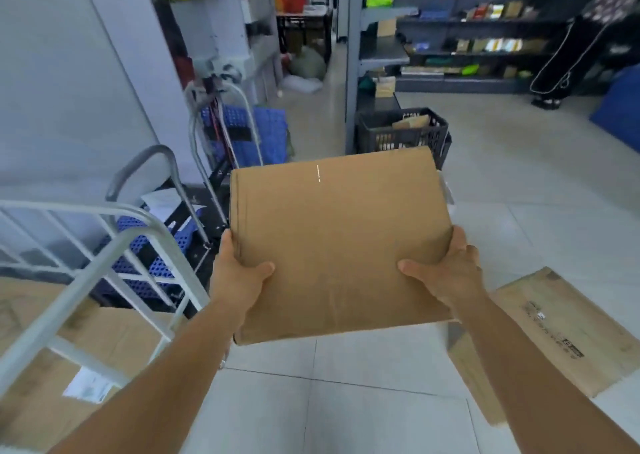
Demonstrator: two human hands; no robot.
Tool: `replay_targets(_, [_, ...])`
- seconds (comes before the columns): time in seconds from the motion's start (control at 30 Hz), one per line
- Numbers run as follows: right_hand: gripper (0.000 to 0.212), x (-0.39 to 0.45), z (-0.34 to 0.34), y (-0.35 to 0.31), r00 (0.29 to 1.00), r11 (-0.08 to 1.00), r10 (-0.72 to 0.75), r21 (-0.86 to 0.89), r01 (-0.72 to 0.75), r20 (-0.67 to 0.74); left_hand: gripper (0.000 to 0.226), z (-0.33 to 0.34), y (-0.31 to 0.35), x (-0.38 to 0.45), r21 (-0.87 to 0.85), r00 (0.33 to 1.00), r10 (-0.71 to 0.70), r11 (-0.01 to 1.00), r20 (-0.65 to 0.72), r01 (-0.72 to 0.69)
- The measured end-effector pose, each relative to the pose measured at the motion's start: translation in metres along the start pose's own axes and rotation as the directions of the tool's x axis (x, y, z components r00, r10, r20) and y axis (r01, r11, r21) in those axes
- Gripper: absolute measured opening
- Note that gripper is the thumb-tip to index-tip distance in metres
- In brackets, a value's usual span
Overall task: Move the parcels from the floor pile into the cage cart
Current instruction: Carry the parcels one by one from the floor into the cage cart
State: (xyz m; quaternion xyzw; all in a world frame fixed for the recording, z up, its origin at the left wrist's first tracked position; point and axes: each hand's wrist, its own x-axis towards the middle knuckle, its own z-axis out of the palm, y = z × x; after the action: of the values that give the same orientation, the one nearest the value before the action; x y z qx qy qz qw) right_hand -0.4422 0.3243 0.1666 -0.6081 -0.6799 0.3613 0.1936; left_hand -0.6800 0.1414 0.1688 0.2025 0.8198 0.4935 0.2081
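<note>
Cardboard parcel (pixel 341 242) held up in the air in front of the person, over the tiled floor (pixel 346 401), plain brown top face toward the camera, slightly tilted. Left hand (pixel 239 277) grips the near left corner: thumb lies on the top face, fingers wrap the side edge and go under, out of sight. Right hand (pixel 446 273) grips the near right corner the same way, thumb on top, fingers curled round the side. Both grips clamped on the parcel, both forearms stretched forward.

White metal cage cart (pixel 114 256) sits at lower left, its top rail just left of the left forearm. Inside it, a brown box with a white label (pixel 45 377) is visible through the bars. The held parcel is to the right of the cart, not over it.

A 2nd parcel (pixel 561 336) lies flat on the floor at lower right, under the right forearm, dark print on its top.

Behind: folded hand trolleys with blue perforated panels (pixel 249 135), a black plastic crate (pixel 401 131) with cardboard in it, dark shelving (pixel 485 31) with small boxes. Background blurred.
</note>
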Motion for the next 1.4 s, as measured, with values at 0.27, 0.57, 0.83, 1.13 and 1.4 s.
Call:
replay_targets(0.27, [0.110,0.006,0.022,-0.134,0.955,0.960,-0.276,0.074,0.269,0.105,0.096,-0.106,0.043,0.004,-0.063,0.962,0.029,0.997,-0.271,-0.048])
replay_targets(0.57, [0.098,-0.052,0.106,-0.275,0.822,0.858,-0.512,0.199,0.475,0.247,0.084,-0.251,0.038,-0.007,-0.110,0.833,0.006,0.991,-0.554,-0.080])
replay_targets(0.83, [0.091,-0.132,0.219,-0.395,0.687,0.775,-0.630,0.239,0.585,0.362,0.078,-0.400,-0.026,0.006,-0.188,0.719,-0.062,0.977,-0.692,-0.096])
replay_targets(1.13, [0.095,-0.201,0.351,-0.467,0.563,0.739,-0.628,0.183,0.649,0.537,0.060,-0.507,-0.126,0.017,-0.279,0.626,-0.257,0.958,-0.736,0.066])
replay_targets(1.4, [0.119,-0.210,0.475,-0.470,0.488,0.738,-0.443,-0.003,0.674,0.752,0.071,-0.508,-0.228,0.032,-0.397,0.529,-0.500,0.866,-0.685,0.305])
